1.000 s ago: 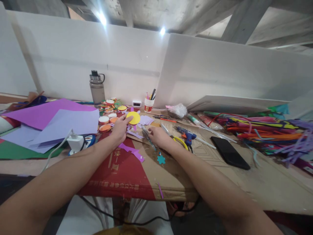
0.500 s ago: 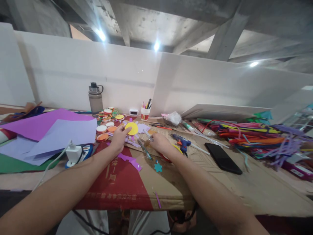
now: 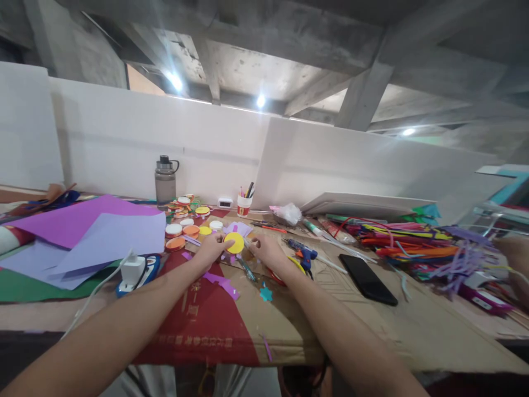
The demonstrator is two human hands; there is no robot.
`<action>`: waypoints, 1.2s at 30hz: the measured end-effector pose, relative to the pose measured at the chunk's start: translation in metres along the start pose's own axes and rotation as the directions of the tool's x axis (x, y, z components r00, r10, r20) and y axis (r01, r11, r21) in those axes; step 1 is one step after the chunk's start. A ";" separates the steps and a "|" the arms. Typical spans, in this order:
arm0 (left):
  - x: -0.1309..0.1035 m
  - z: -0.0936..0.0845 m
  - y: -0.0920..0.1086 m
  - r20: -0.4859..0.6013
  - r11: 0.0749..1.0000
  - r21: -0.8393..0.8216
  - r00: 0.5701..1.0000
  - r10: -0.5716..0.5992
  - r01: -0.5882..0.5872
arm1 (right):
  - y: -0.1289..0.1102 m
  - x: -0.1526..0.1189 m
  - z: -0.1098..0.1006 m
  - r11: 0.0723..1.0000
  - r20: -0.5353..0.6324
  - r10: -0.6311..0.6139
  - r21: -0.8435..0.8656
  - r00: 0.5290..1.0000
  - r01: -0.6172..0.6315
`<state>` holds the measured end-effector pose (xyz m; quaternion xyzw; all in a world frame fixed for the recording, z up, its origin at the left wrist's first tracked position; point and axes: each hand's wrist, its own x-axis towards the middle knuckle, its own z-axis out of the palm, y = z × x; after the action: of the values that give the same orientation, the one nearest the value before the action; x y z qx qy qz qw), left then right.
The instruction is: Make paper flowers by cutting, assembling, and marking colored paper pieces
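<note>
My left hand pinches a round yellow disc by its left edge, thumb lying on its face. My right hand is closed just right of the disc, with a thin pale stick between the fingertips; its exact kind is too blurred to tell. Below the hands lie a teal pen-like tool, a blue-green paper star and purple paper scraps. To the left stand round white and orange discs. Another yellow disc rests behind my left hand.
A blue glue gun and a black phone lie to the right, near bundled colourful strips. Purple sheets, a power strip, a bottle and a pen cup stand around. Another person's arm shows at right.
The yellow disc has moved right and my right hand has come in close beside it. The view has tilted up a little. Another person's arm has appeared at the right edge.
</note>
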<state>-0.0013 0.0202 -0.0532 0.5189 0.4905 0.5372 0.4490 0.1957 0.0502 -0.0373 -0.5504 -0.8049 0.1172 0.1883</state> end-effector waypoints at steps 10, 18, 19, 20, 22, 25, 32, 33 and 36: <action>0.007 -0.004 0.001 0.010 0.912 -0.395 0.993 -0.116 0.110 | 0.015 0.008 0.014 0.992 -0.150 -0.076 0.090 0.986 0.090; 0.003 -0.003 0.009 0.007 0.894 -0.438 0.994 -0.107 0.099 | 0.002 0.009 0.008 0.963 -0.356 -0.165 0.143 0.920 0.228; 0.003 -0.003 0.009 0.007 0.894 -0.437 0.994 -0.106 0.098 | -0.002 0.009 0.008 0.959 -0.382 -0.179 0.139 0.907 0.248; 0.002 -0.003 0.009 0.010 0.894 -0.436 0.994 -0.105 0.099 | -0.004 0.009 0.008 0.954 -0.403 -0.195 0.135 0.894 0.269; 0.002 -0.003 0.008 0.021 0.896 -0.432 0.994 -0.105 0.104 | -0.007 0.009 0.009 0.941 -0.427 -0.235 0.126 0.873 0.315; 0.002 -0.003 0.007 0.041 0.898 -0.427 0.994 -0.103 0.110 | -0.004 0.008 0.013 0.924 -0.437 -0.279 0.121 0.855 0.363; 0.002 -0.001 0.005 0.066 0.904 -0.407 0.991 -0.116 0.133 | 0.009 0.008 0.010 0.936 -0.430 -0.247 0.127 0.868 0.330; 0.002 -0.001 0.005 0.063 0.900 -0.415 0.991 -0.118 0.133 | 0.009 0.007 0.009 0.939 -0.425 -0.241 0.126 0.872 0.321; 0.002 -0.001 0.004 0.043 0.900 -0.416 0.991 -0.125 0.132 | 0.008 0.007 0.009 0.944 -0.403 -0.234 0.125 0.885 0.307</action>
<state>-0.0021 0.0218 -0.0492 0.3815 0.3940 0.5949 0.5876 0.1961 0.0593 -0.0474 -0.4246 -0.8072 0.0541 0.4065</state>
